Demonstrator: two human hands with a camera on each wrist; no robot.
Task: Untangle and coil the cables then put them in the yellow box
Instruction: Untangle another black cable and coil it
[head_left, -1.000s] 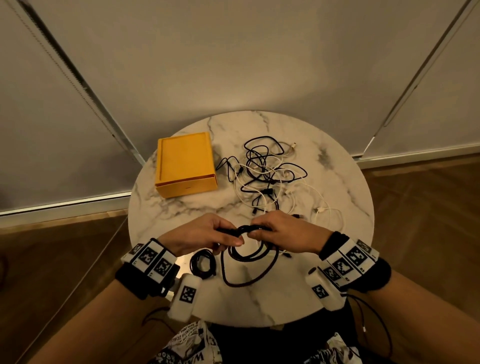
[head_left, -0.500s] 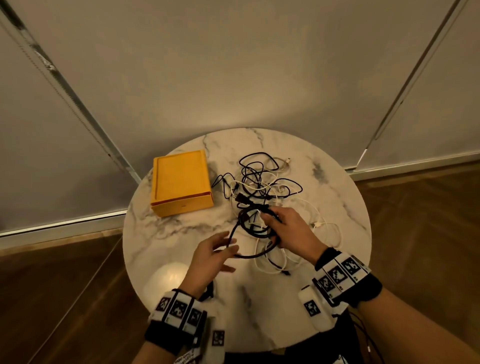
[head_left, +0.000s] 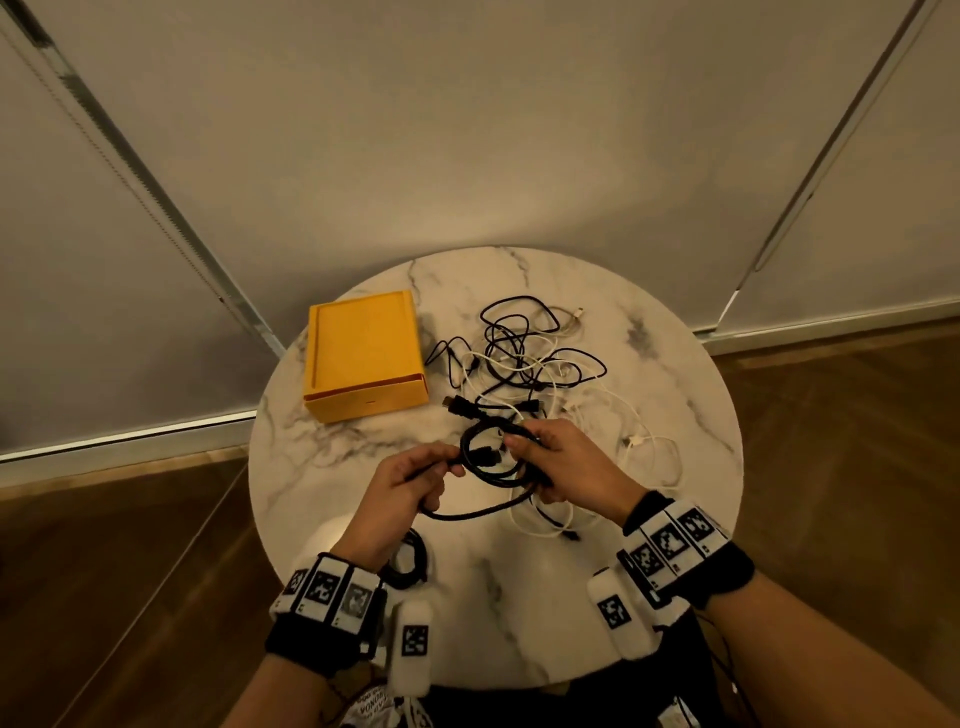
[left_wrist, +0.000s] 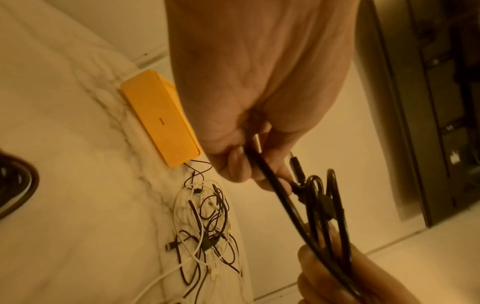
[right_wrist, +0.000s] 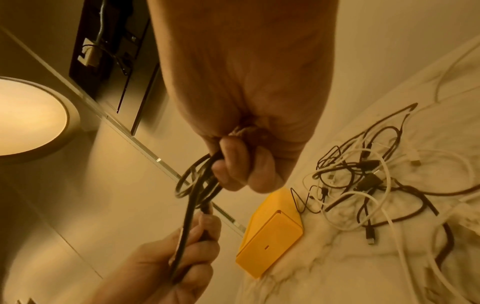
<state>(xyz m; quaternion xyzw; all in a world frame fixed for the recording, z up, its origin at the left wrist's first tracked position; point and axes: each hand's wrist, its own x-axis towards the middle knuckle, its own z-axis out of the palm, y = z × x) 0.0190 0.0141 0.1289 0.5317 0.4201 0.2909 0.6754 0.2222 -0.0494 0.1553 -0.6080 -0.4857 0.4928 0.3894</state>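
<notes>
A thick black cable (head_left: 485, 457) is looped into a small coil held above the round marble table (head_left: 691, 395). My right hand (head_left: 563, 462) grips the coil's loops (right_wrist: 197, 181). My left hand (head_left: 410, 486) pinches the free strand of the same cable (left_wrist: 262, 164), and a slack length (head_left: 478, 512) hangs below between the hands. A closed yellow box (head_left: 366, 353) sits at the table's far left. A tangle of black and white cables (head_left: 524, 353) lies right of the box, beyond my hands.
A small coiled black cable (head_left: 410, 564) lies on the table by my left wrist. White cable loops (head_left: 649, 447) spread toward the table's right side. Wooden floor (head_left: 857, 441) surrounds the table, with pale wall panels behind.
My left hand, open half a second ago, has taken hold of the black cable's free strand. Both hands came closer together in front of the tangle.
</notes>
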